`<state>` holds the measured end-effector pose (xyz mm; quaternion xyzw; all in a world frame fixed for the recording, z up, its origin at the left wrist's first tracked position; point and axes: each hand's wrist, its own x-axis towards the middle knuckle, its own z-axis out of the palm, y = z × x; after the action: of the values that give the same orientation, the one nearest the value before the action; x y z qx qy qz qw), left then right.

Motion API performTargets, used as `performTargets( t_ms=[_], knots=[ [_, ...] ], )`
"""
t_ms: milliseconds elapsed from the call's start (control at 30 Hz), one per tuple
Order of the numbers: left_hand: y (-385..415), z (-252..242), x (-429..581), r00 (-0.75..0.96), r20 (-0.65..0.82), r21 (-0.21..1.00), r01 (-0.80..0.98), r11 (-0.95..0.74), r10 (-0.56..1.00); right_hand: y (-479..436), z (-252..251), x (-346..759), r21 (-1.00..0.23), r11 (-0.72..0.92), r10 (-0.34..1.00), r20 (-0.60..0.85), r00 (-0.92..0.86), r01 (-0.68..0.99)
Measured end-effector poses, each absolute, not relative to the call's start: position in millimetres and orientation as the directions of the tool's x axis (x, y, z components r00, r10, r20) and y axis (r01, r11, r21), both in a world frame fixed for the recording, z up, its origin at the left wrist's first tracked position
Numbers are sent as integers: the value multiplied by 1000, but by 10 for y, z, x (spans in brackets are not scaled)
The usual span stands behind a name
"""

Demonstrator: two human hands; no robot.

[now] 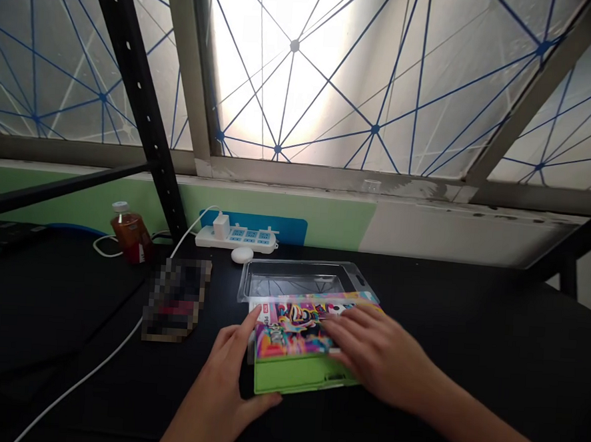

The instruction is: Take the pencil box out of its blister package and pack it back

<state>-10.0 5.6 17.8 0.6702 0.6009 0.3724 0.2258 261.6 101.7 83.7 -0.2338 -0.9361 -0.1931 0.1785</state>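
Green box (306,376) — left hand (221,370) alongside, right hand (372,349) atop

Indoor workroom or office: black desk (468,338), power strip (237,239), black metal shelving upright (137,98), blue-latticed frosted window (374,72).

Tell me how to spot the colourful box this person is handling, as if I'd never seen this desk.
On the black desk below the window, find the two hands. Between them sits the box, with the left hand against its side and the right hand lying on top. Its bright multicoloured print above a green base sets it apart from the clear plastic tray just behind it.
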Motion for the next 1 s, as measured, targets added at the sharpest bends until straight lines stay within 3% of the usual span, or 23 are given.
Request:
performTargets(
  t_ms=[100,167,433,733,900,1000],
  knots=[
    [20,229,-87,-6,183,735,665,-133,983,1253,1097,2655,189,661,592,462,-660,726],
    [-9,261,-95,-19,176,726,678,-117,984,1376,1181,2700,141,612,656,460,-599,778],
    [-11,343,-139,-53,160,722,687,-80,986,918,701,3105,24,706,592,529,-608,708],
    [41,281,-176,53,331,677,682,-276,942,567,373,3275,-17,688,551,663,-507,725],
    [96,186,-197,188,348,528,770,-358,918,690,489,3365,-178,655,667,595,-450,735],
    [127,147,-211,216,306,434,835,-338,927,822,478,3326,-183,642,703,527,-477,745]
  ],
)
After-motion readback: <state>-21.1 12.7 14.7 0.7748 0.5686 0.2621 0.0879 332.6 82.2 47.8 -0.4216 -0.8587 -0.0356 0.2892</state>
